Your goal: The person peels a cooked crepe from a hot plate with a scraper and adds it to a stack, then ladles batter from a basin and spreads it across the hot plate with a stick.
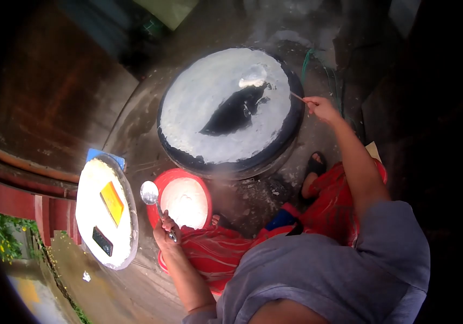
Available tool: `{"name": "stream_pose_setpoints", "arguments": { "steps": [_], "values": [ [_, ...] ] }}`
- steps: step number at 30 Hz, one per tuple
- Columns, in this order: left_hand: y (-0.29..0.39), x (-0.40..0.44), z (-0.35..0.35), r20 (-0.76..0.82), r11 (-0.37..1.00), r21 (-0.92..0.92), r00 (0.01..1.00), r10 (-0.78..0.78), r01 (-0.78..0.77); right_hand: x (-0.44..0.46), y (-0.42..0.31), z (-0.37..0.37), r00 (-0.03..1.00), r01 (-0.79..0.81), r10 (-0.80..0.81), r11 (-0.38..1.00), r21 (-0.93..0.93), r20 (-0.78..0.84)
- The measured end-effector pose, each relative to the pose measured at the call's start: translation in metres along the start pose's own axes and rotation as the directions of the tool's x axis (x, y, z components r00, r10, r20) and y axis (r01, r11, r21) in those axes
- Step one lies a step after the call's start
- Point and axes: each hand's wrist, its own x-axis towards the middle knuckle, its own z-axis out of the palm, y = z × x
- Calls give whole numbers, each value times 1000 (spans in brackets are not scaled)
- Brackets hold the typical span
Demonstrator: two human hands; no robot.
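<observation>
Pointing bowl-first away, ladle [149, 193] clasped in left grip [166, 229], right grip [320, 108] wrapped round slim handle [298, 98], apparently slanting over white-coated disc [204, 102]

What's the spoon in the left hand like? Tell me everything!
The spoon is shiny and silvery, like metal, with a round bowl. The left hand grips its slim handle, whose end sticks out. The bowl points away from the person, over or beside the red basin; I can't tell if they touch.
</observation>
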Motion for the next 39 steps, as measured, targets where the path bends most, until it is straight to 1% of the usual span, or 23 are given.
{"name": "stream_pose_setpoints", "arguments": {
  "steps": [1, 3, 4, 5, 7, 11, 13, 14, 15, 17, 18, 20, 21, 23, 26, 29, 30, 32, 33, 35, 36, 38, 39],
  "values": [
    [0, 0, -1, 4, 1000, 16, 1000, 18, -18, 9, 10, 6, 1000, -3, 3, 1000, -2, -2],
    [2, 3, -5, 8, 1000, 11, 1000, 13, -13, 40, 43, 32, 976, 87, -101, 993, -78, -194],
    [2, 5, -5, 18, 1000, 1, 1000, -3, 3, 43, 45, 52, 967, 221, -233, 968, -118, -103],
    [3, 5, -5, 26, 1000, -9, 999, -18, 18, 25, 23, 68, 977, 189, -206, 959, -212, -60],
    [4, 4, -5, 14, 999, -12, 999, -39, 39, -17, -22, 74, 967, 228, -255, 867, -442, -3],
    [5, 6, -11, 27, 998, -13, 998, -65, 65, -27, -12, 42, 966, 250, -256, 876, -414, 42],
    [2, 3, -12, 33, 999, -5, 998, -52, 52, -15, 29, 46, 947, 62, -169, 930, -362, -273],
    [1, 2, -10, 39, 999, 16, 999, -38, 37, -13, 41, 61, 939, 167, -226, 958, -232, -259],
    [0, 4, -9, 40, 999, 14, 998, -37, 37, -18, 39, 82, 934, 198, -261, 946, -256, -242],
    [4, 5, -12, 54, 997, 36, 996, -70, 68, -42, 2, 111, 959, 208, -262, 905, -370, -103],
    [4, 6, -12, 52, 997, 60, 997, -58, 54, -55, -17, 112, 960, 210, -262, 906, -369, -97],
    [-4, -1, 0, 5, 998, 42, 999, -39, 38, -69, -49, 108, 983, 178, -174, 872, -456, 52],
    [-7, -4, 4, -41, 999, 25, 999, -25, 26, -54, -35, 104, 972, 235, -207, 894, -382, 115],
    [-6, -5, 3, -47, 1000, 23, 999, -18, 19, -53, -26, 98, 973, 124, -194, 898, -423, -126],
    [-5, -5, -1, 16, 999, 46, 1000, -21, 20, -40, 8, 128, 959, 220, -266, 913, -343, -95],
    [-6, -9, 1, 13, 999, 48, 1000, -17, 17, -71, -29, 149, 957, 287, -275, 843, -455, 95],
    [-8, -11, 4, -14, 999, 47, 1000, -6, 7, -74, -37, 143, 956, 292, -277, 841, -455, 100],
    [-8, -11, 3, -22, 999, 54, 1000, 10, -9, -73, -51, 129, 954, 279, -198, 860, -427, 223],
    [-8, -12, 5, -19, 999, 47, 1000, 14, -13, -76, -50, 123, 982, 189, -168, 857, -480, 87],
    [-12, -16, 6, -30, 998, 46, 999, 36, -34, -53, -12, 129, 972, 214, -237, 895, -392, -10],
    [-5, -10, -3, 13, 1000, 13, 1000, -22, 22, -58, -11, 135, 964, 257, -264, 892, -372, 32],
    [-4, -9, -5, 20, 1000, 12, 999, -25, 25, -68, -15, 151, 944, 328, -295, 871, -365, 145],
    [-4, -8, -4, 32, 1000, 14, 999, -28, 27, -75, -23, 153, 945, 327, -292, 871, -366, 150]
  ]
}}
